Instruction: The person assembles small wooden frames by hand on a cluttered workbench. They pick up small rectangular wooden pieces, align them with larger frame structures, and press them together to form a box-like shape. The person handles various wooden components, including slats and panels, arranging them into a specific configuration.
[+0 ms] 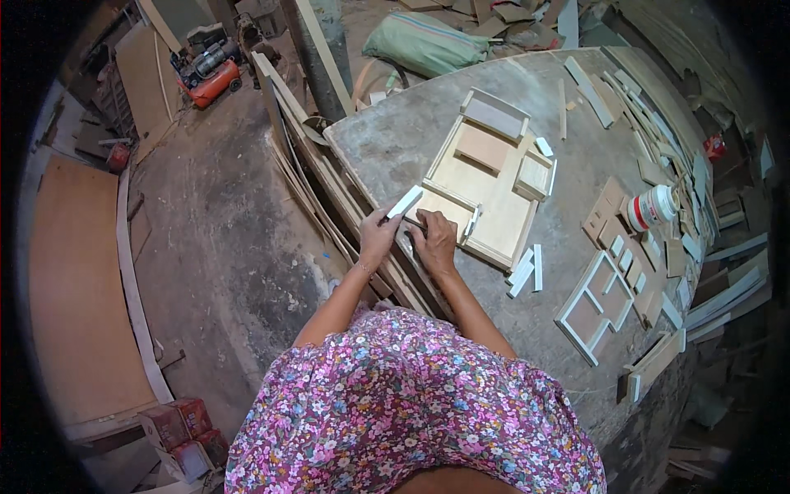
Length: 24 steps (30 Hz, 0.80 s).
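Note:
My left hand (377, 239) is closed round the lower end of a short white wooden strip (406, 201), which sticks up from its fingers. Close beside it, my right hand (436, 242) has its fingers bent and pinched together near the table's edge. Something thin and dark shows by its fingertips, too small to name. Just beyond my hands lies a pale wooden panel (502, 210) with raised edge strips. Fixed or set on it are a small wooden box (534, 176), a brown block (482, 148) and a tray-like piece (495, 115). Two loose white strips (531, 270) lie beside the panel.
The grey table (395, 123) also bears a white-edged frame (594, 305), a white bottle (652, 207) and many wood offcuts along its right side. Boards (304, 156) stand against its left edge. A red air compressor (212, 78) stands on the floor, and a green sack (424, 43) lies behind.

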Tool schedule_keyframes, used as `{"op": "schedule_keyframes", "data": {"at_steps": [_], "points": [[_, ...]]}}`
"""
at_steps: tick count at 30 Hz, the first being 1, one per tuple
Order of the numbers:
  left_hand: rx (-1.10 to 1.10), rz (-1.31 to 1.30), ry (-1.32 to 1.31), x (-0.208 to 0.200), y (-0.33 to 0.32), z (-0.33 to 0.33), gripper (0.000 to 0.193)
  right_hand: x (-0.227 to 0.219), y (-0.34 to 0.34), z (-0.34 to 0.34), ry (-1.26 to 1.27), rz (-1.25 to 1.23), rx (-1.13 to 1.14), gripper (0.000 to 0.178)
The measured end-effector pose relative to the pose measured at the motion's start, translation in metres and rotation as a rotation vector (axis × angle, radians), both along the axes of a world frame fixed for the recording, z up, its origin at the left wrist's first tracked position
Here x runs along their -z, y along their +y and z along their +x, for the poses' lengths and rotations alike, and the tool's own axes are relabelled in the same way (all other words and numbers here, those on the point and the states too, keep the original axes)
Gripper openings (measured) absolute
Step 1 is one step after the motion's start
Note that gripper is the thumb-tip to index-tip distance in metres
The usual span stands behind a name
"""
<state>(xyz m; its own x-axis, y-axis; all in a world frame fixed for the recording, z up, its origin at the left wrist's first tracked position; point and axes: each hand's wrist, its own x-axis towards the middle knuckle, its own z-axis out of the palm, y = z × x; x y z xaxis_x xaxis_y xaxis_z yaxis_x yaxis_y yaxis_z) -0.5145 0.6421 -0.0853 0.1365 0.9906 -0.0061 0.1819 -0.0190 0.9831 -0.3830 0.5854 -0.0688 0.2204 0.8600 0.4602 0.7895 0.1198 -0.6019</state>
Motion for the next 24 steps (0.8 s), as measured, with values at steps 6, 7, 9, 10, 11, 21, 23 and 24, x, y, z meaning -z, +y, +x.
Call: {"op": "schedule_keyframes", "data": {"at_steps": [6,7,9,10,11,21,23,24], "points": [[0.107,-0.112,-0.291,-0.030,-0.019,0.002,0.031,-0.012,-0.008,-0.011,0.461,-0.011,0.042,0.030],[0.136,-0.119,-0.306,-0.034,-0.021,0.005,0.031,-0.018,-0.007,-0.013,0.571,-0.023,0.038,0.030],[0.165,-0.141,-0.336,-0.041,-0.027,0.010,0.032,-0.032,-0.008,-0.014,0.684,-0.037,0.061,0.032],[0.178,-0.108,-0.359,-0.046,-0.029,0.015,0.032,-0.032,-0.009,-0.011,0.675,-0.045,0.085,0.032],[0.191,-0.075,-0.383,-0.051,-0.031,0.019,0.032,-0.032,-0.010,-0.007,0.666,-0.053,0.110,0.032],[0.314,-0.007,-0.294,-0.067,-0.037,0.035,0.033,-0.090,-0.047,0.057,0.814,0.044,0.229,0.023],[0.263,-0.033,-0.118,-0.054,-0.030,0.040,0.028,-0.086,-0.053,0.084,0.656,0.051,0.361,0.027],[0.238,0.001,-0.054,-0.044,-0.027,0.044,0.026,-0.074,-0.054,0.098,0.485,0.073,0.403,0.031]]}}
